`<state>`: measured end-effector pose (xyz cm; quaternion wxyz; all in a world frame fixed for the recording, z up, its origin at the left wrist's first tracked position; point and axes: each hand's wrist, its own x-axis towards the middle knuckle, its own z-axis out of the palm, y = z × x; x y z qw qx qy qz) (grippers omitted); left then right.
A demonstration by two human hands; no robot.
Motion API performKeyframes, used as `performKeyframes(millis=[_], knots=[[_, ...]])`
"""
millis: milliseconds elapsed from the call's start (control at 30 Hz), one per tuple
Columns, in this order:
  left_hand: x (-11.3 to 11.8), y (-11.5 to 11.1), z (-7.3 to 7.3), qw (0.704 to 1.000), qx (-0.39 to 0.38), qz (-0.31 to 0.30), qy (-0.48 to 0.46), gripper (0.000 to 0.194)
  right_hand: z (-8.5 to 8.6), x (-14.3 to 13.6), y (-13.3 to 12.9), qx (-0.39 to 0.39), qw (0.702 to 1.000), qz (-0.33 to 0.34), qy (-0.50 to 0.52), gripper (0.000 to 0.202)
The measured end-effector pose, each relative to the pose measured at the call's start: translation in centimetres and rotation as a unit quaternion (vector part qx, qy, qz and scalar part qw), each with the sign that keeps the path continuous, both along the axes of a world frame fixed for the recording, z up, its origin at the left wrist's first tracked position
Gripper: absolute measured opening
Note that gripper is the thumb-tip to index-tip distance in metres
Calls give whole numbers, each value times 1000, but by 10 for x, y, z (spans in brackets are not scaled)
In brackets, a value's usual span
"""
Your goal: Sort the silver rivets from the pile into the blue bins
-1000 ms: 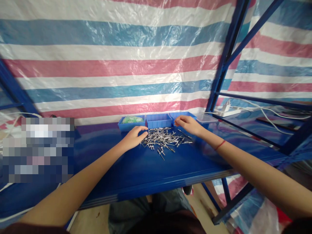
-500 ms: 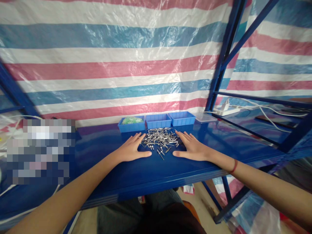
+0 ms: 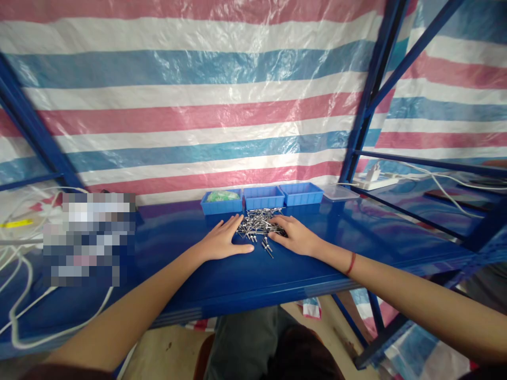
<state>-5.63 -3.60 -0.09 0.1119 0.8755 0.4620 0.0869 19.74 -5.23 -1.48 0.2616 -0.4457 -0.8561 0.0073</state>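
Observation:
A loose pile of silver blind rivets [image 3: 259, 220] lies on the blue table in front of me, with a few strays [image 3: 267, 247] at its near side. My left hand [image 3: 222, 240] rests flat at the pile's left edge, fingers stretched out and thumb spread toward the middle. From the right, my right hand [image 3: 296, 235] reaches over the pile's edge, its fingertips and thumb among the rivets and apart from each other. Nothing appears gripped in either hand. Part of the pile is hidden under the right fingers.
Behind the pile stand three blue bins: the left one [image 3: 222, 207] holds a green-and-white bag, then a middle bin [image 3: 264, 201] and a right bin [image 3: 301, 198]. A clear lid [image 3: 340, 192] lies beside them. White cables [image 3: 27, 285] run along the left; a power strip [image 3: 376, 181] sits back right.
My right hand has moved left onto the right side of the rivet pile, its fingers now bent more. The left hand stays at the pile's left edge. The view has shifted slightly.

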Motion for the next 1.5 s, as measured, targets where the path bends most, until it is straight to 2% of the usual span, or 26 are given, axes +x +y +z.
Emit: performKeyframes(millis=[67,200,400,533,633,767,900,1000,1100,1233,1333,1500], knots=[[0,0,0,1000,-2,2,-7,98,-1,-2,2,40,999,-10,-2,31],[-2,1,1,1000,-5,0,-28,101,2,-7,5,89,994,-61,-26,24],[-6,0,-3,997,13,-12,-73,99,16,-16,23,33,997,-68,9,17],[7,4,2,976,111,-45,-185,72,31,-23,40,-23,989,-17,146,15],[31,17,11,951,133,-38,-277,51,41,-31,50,-104,951,36,290,13],[60,36,16,917,75,-18,-391,35,43,-39,56,-191,874,54,444,13],[65,43,7,882,71,5,-466,17,41,-41,50,-249,794,69,551,13],[61,42,0,875,76,13,-478,17,39,-42,43,-270,768,76,576,14],[59,39,0,864,90,8,-495,20,36,-41,37,-278,779,78,557,16],[60,34,4,846,77,-14,-528,20,29,-38,36,-291,826,98,472,25],[61,31,6,833,74,-2,-548,22,28,-37,35,-276,865,106,407,32],[61,28,8,838,84,-1,-538,21,33,-37,32,-234,905,128,332,33]])
